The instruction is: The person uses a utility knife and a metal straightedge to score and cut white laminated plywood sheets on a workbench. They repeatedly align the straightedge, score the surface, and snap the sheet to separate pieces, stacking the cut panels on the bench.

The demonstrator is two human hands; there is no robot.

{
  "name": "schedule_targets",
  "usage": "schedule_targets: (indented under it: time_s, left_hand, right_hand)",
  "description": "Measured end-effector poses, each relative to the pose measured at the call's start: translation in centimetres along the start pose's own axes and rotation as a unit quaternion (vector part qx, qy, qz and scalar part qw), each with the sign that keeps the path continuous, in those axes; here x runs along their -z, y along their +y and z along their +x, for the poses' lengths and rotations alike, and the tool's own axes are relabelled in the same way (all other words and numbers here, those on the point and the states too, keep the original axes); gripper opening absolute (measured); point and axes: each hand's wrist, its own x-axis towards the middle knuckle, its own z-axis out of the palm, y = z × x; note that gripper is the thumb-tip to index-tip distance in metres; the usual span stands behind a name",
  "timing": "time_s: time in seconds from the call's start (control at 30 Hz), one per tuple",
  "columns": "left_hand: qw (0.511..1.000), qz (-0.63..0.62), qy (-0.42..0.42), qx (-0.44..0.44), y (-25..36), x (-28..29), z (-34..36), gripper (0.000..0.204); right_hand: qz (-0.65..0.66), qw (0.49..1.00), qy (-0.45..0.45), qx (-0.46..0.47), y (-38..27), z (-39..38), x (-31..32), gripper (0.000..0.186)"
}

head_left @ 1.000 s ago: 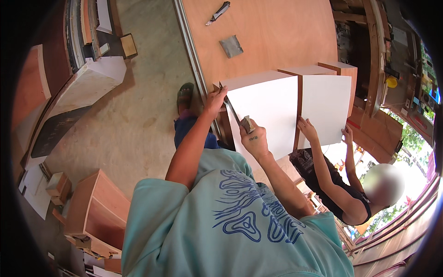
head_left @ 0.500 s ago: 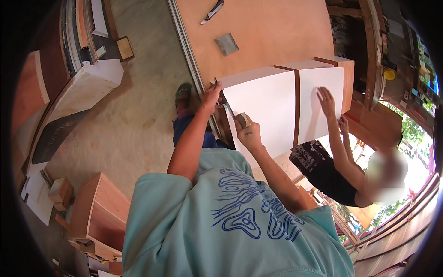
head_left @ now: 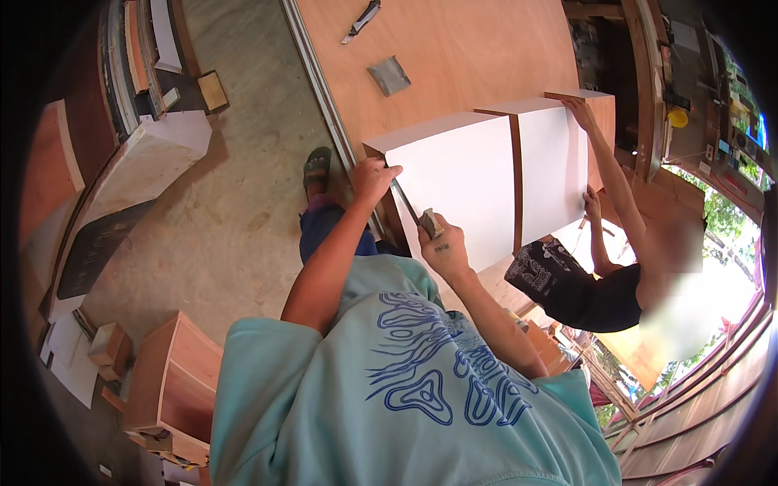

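A white laminate-faced box (head_left: 450,186) lies on a plywood-topped table (head_left: 454,49), its dark side along my hands. My left hand (head_left: 370,180) is closed at that box's upper left corner, around the end of a long, narrow metal tool (head_left: 405,196). My right hand (head_left: 444,251), lower on the same edge, grips the tool's block-shaped end (head_left: 432,220). A second white-faced piece (head_left: 543,170) stands beside the first, with a dark gap between them. A co-worker's upper hand (head_left: 577,109) rests at its top edge and the lower hand (head_left: 590,198) at its side.
A knife-like tool (head_left: 362,20) and a grey square pad (head_left: 390,75) lie on the table. Stacked boards (head_left: 138,57) line the left. An open wooden box (head_left: 178,381) sits at lower left. The co-worker (head_left: 596,296) leans in at the right, beside a bright opening.
The co-worker's upper hand has moved up the white face to its top edge, and the body has leaned further in. My hands keep their grip, with little movement along the edge.
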Motion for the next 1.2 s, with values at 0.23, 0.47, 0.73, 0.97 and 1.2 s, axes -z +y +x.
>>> schedule_targets:
  time_s: [0.23, 0.47, 0.73, 0.97, 1.2]
  left_hand:
    - [0.998, 0.021, 0.018, 0.062, 1.1, -0.6, 0.5, 0.039]
    - [0.998, 0.049, 0.028, 0.022, 0.2, -0.9, 0.3, 0.037]
    - [0.992, 0.113, 0.014, -0.049, -0.4, -1.1, 0.4, 0.04]
    - [0.991, 0.13, -0.023, -0.025, 0.8, -1.3, -1.8, 0.04]
    - [0.994, 0.103, 0.013, -0.033, -2.3, -3.0, -1.5, 0.036]
  right_hand:
    - [0.01, 0.998, -0.05, -0.039, -1.4, 0.7, 1.7, 0.01]
    - [0.03, 0.999, -0.024, -0.011, 2.8, -0.6, -1.1, 0.014]
    - [0.061, 0.998, -0.005, 0.006, 4.9, -1.4, -2.8, 0.016]
    - [0.013, 1.0, -0.007, -0.002, 3.7, -3.0, -0.8, 0.015]
    - [0.032, 0.999, 0.0, -0.006, 4.8, -3.8, -1.8, 0.016]
